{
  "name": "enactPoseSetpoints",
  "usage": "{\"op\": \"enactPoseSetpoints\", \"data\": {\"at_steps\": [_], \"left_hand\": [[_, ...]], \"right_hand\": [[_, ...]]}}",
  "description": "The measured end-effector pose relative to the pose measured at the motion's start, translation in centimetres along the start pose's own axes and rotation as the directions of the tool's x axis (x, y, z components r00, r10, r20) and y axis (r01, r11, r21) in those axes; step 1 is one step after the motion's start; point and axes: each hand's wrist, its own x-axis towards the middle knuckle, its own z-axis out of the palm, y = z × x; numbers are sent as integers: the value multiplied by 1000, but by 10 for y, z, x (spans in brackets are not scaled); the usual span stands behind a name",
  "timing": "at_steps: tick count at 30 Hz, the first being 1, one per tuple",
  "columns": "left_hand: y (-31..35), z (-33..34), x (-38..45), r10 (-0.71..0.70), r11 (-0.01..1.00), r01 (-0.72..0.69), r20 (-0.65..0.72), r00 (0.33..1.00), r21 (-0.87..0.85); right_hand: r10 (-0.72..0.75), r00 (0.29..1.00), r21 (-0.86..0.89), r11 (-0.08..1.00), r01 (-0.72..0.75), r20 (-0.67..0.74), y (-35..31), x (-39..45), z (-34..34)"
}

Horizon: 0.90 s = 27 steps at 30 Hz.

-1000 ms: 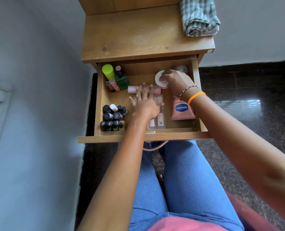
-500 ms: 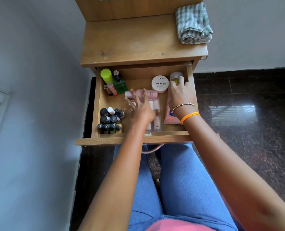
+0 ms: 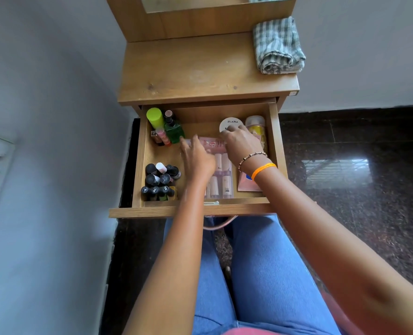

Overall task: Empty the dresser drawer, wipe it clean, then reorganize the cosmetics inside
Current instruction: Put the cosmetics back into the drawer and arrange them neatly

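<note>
Wooden drawer [image 3: 274, 131] open, cosmetics grouped inside, both hands, left [image 3: 197, 159], right [image 3: 243, 143], fingers loose on pink tube [image 3: 212, 143]

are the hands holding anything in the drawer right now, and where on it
Both hands are on the pink tube lying across the drawer: the left hand at its left end, the right hand at its right end. Whether either actually grips it cannot be told.

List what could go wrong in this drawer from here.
1. The left hand reaches close to the upright green bottle and lime-capped bottle; a nudge could tip them.
2. The nail polish bottles stand packed together by the left forearm; a sideways sweep might topple several.
3. The right hand works beside the white round jar and yellow bottle at the back; either could be pushed out of place.
</note>
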Motion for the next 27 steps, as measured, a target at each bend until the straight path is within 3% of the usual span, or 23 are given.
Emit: {"op": "enactPoseSetpoints", "data": {"at_steps": [5,11,18,21,24,27], "left_hand": [[-4,-10,7,-14,998,10,-54,998,-59],[-5,-14,7,-26,997,26,7,1000,-74],[-6,-19,2,-10,992,18,67,998,-122],[-6,-23,-1,-11,989,22,75,997,-148],[-8,-24,-3,73,996,-72,10,997,-48],[-12,-20,-8,191,980,-193,43,981,49]], "right_hand": [[-69,997,-108,992,73,35,-4,12,1],[-155,980,-171,969,176,128,-7,22,4],[-61,985,-73,995,73,161,-17,30,-4],[-93,979,-88,990,110,182,-13,31,-7],[-97,981,-22,995,102,168,-4,25,-17],[40,989,148,987,-61,140,8,3,-39]]}}
